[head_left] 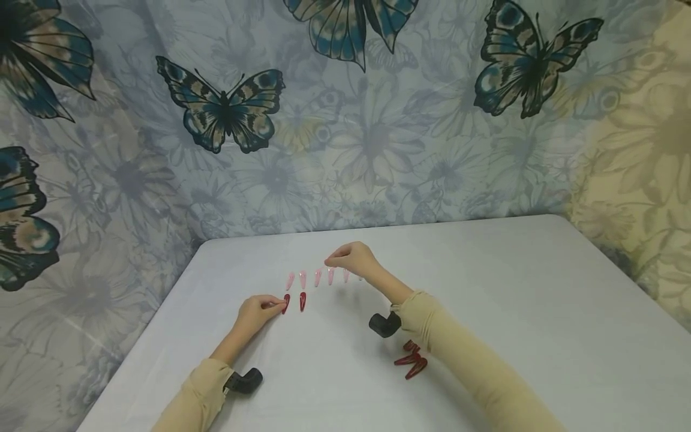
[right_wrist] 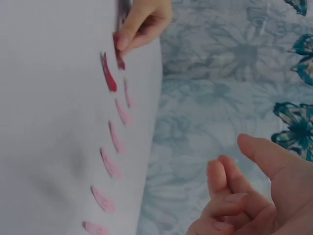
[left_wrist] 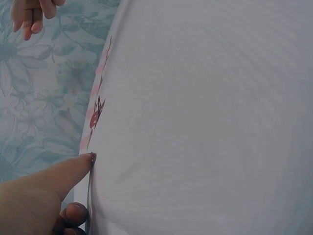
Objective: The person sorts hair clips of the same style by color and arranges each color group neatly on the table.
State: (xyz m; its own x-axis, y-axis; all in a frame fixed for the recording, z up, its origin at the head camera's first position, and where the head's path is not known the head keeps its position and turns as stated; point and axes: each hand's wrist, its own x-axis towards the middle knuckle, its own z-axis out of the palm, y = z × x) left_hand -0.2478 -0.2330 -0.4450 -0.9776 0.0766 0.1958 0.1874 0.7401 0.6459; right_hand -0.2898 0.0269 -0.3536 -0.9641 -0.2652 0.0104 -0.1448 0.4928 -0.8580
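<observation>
Snap hair clips lie on the white table. My left hand (head_left: 259, 311) pinches a red hair clip (head_left: 286, 303) at the left end of a short row; in the right wrist view, its thumb and finger overlap the clip. A second red hair clip (head_left: 303, 302) lies just to the right of it. Behind these, several pink hair clips (head_left: 317, 277) form a row. Over the right part of that row is my right hand (head_left: 353, 258), its fingers loosely bent with nothing between them, as the right wrist view also shows. It partly hides the pink clips there.
A loose pile of red hair clips (head_left: 414, 361) lies beside my right forearm, near the sleeve. The white table (head_left: 540, 288) meets a butterfly-print cloth (head_left: 372, 150) at its back and sides. Each wrist carries a black camera mount (head_left: 245, 380).
</observation>
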